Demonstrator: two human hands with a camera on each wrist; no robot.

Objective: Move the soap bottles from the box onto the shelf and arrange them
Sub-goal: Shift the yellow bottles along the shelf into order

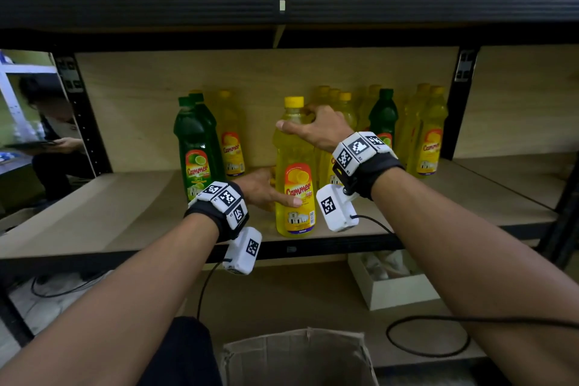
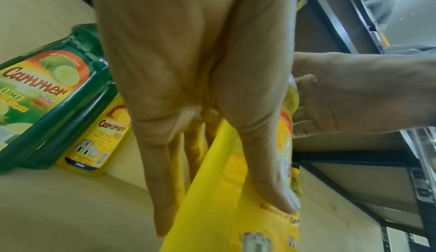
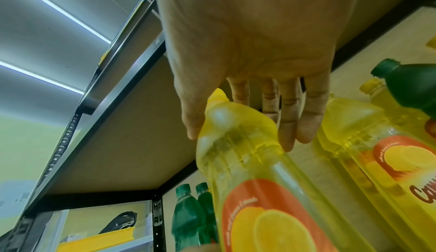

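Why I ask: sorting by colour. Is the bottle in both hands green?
No, the soap bottle that the left hand and right hand hold is yellow.

Head above, both wrists near one bottle (image 1: pixel 294 150)

Shelf board (image 1: pixel 94 213): open from the left edge to the green bottles (image 1: pixel 195 147), and along the front edge right of centre. Obstacles: yellow bottle rows (image 1: pixel 429 135) along the back, from centre towards the right upright (image 1: pixel 459 103); front yellow bottle (image 1: pixel 294 197) upright at the front edge, centre. Overhead, the upper shelf beam (image 1: pixel 282 6) limits entry height.
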